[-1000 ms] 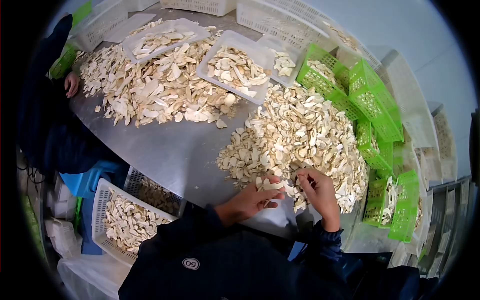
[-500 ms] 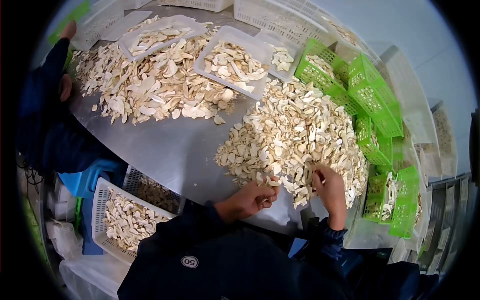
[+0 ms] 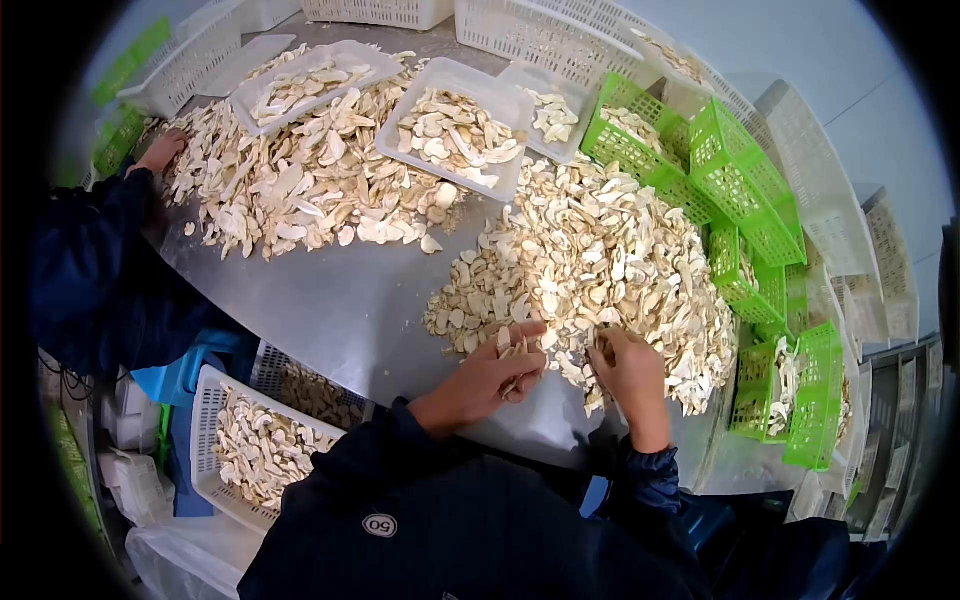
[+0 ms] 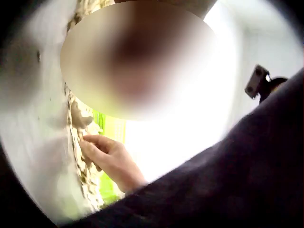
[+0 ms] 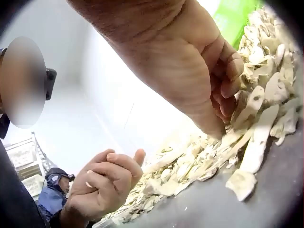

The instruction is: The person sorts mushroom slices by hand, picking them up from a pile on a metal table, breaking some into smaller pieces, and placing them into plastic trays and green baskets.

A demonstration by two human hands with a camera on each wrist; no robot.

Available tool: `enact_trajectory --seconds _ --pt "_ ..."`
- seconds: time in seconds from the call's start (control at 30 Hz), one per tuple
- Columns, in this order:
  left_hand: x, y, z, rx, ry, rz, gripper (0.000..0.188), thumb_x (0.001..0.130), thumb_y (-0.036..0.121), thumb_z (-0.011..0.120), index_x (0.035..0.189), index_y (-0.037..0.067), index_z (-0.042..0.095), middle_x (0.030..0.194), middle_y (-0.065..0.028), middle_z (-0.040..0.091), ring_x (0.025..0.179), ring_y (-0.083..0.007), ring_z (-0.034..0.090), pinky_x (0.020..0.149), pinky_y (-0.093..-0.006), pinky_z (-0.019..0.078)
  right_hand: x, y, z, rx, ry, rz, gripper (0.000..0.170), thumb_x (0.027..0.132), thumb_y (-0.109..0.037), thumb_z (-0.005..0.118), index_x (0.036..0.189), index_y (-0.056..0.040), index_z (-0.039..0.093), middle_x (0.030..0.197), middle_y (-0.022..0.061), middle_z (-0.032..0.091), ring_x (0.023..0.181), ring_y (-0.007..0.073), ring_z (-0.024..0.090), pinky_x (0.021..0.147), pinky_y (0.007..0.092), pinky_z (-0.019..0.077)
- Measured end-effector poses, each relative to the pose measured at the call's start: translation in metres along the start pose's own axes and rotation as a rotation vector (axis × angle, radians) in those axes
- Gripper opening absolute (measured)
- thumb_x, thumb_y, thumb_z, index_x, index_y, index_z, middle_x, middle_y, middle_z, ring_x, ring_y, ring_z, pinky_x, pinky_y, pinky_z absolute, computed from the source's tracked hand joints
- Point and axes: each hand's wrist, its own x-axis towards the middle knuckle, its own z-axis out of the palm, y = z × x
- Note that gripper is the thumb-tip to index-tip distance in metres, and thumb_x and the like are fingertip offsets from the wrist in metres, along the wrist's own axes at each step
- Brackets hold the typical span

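Note:
A large pile of pale dried mushroom slices (image 3: 610, 260) lies on the metal table (image 3: 330, 300). My left hand (image 3: 485, 378), at the near left edge of this pile, holds a few slices in its curled fingers; one pale slice (image 3: 504, 343) shows above them. In the right wrist view a white bit shows between the left hand's (image 5: 104, 185) fingers. My right hand (image 3: 632, 375) reaches down to the near edge of the pile, thumb and fingers pinching at a slice (image 5: 247, 109). Longer slices (image 5: 259, 142) lie beside its fingertips.
A second mushroom pile (image 3: 320, 200) spreads at the far left, where another person's hand (image 3: 163, 150) touches it. Clear plastic trays (image 3: 385, 140) of slices sit behind. Green baskets (image 3: 812, 400) line the right side. A white basket (image 3: 205, 450) of slices stands below the table's left edge.
My left hand has turned and moved slightly up and left, keeping its slices. My right hand went right into the pile, then came back left. The other person's hand came down onto the far pile.

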Motion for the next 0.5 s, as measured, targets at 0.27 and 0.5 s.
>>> enact_trajectory --seconds 0.27,0.5 --pt "0.007 -0.027 0.001 -0.236 0.005 -0.25 0.035 0.099 0.03 0.055 0.127 0.01 0.052 0.101 -0.0042 0.062 0.085 -0.0151 0.06 0.062 -0.0261 0.0461 -0.004 0.003 -0.019 0.666 -0.2 0.177 0.015 0.088 -0.015 0.07 0.095 -0.0021 0.068 0.072 0.0075 0.062 0.057 0.0111 0.052 0.054 0.0264 0.0428" --pt "0.006 -0.031 -0.008 0.016 -0.064 -0.256 0.04 0.103 0.037 0.044 0.13 0.009 0.053 0.103 -0.0035 0.062 0.083 -0.0151 0.06 0.064 -0.0284 0.0476 0.031 -0.001 -0.014 0.222 -0.127 -0.062 0.028 0.087 -0.015 0.069 0.111 -0.0017 0.065 0.072 0.0095 0.064 0.063 0.0216 0.063 0.059 0.0318 0.0482"
